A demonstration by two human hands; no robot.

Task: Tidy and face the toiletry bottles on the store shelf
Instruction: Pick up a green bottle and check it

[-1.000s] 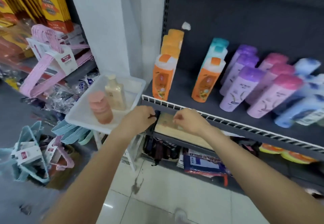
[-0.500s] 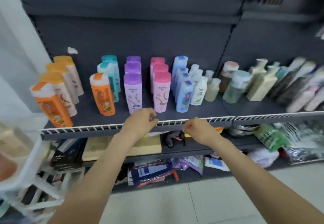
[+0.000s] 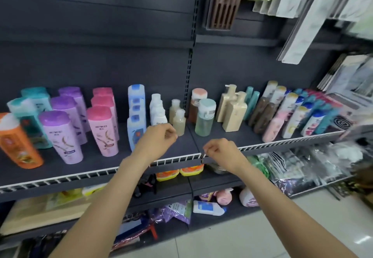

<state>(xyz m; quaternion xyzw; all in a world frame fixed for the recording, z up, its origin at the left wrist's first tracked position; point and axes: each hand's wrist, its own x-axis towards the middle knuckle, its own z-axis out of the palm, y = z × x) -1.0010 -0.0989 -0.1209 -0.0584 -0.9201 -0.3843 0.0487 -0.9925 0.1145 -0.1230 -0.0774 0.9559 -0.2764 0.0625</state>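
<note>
— What does the frame show on the dark shelf (image 3: 187, 136)?

— Rows of toiletry bottles stand upright behind a white wire rail (image 3: 177, 157). From the left: an orange bottle (image 3: 19, 142), teal bottles (image 3: 30, 114), purple-capped bottles (image 3: 60, 134), pink-capped bottles (image 3: 103, 130), then blue-and-white bottles (image 3: 136, 112) and small white bottles (image 3: 157, 110). Two small beige bottles (image 3: 179, 121) sit near the upright post.

— And to the right of the post?

— A green-tinted bottle with a pale teal cap (image 3: 204, 117) stands in front of a brown one with a coral cap (image 3: 196, 104). Beside them are two cream pump bottles (image 3: 234, 110), then packed rows of brown, white, pink and blue bottles running to the shelf's right end.

— Where are the hands?

— Both are raised at the shelf's front edge, arms bare. The left hand (image 3: 156, 139) hovers over the shelf in front of the blue-and-white row, fingers loosely curled, nothing in its grasp. The right hand (image 3: 221, 151) hangs just above the rail, near the post, its fingers also curled inward and holding nothing.

— Anything below?

— A lower shelf (image 3: 212, 185) carries yellow-and-orange packs (image 3: 179, 172), with plastic-wrapped goods (image 3: 302, 167) to the right.
</note>
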